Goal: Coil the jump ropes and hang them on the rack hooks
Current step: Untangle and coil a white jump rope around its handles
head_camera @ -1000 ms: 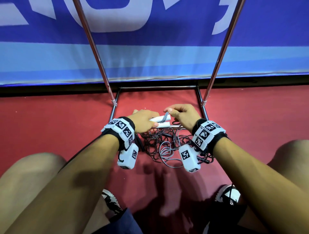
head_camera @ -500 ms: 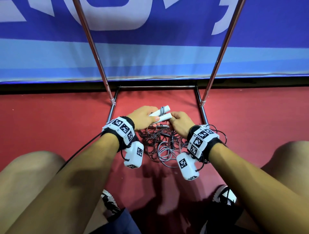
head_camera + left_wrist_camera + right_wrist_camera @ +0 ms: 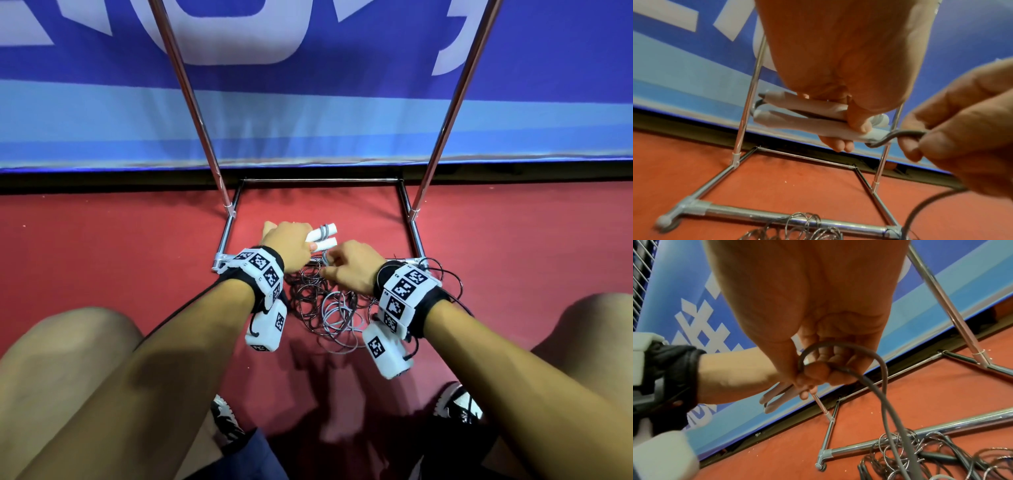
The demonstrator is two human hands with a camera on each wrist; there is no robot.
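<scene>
Since a second ago the right hand (image 3: 346, 267) has dropped from above the handles to just below and beside them, drawing the gray cord down with it, while the left hand (image 3: 291, 245) has kept its place. The left hand's fingers are curled round the two white handles (image 3: 323, 238), held side by side with their long axis running left to right across the body, free ends pointing toward the right hand. The right hand pinches the gray cord (image 3: 898, 138) between thumb and fingers right where it bends round the handle ends. From that pinch the cord trails down to the tangled pile of ropes (image 3: 329, 308) on the red floor (image 3: 102, 257), just in front of the rack's near base bar (image 3: 777, 219). Judging by this, the next wrap has to pass over the handle ends, which lie just up and left of the right hand, so that hand is the nearer one to carry it. No hooks show in these views.
</scene>
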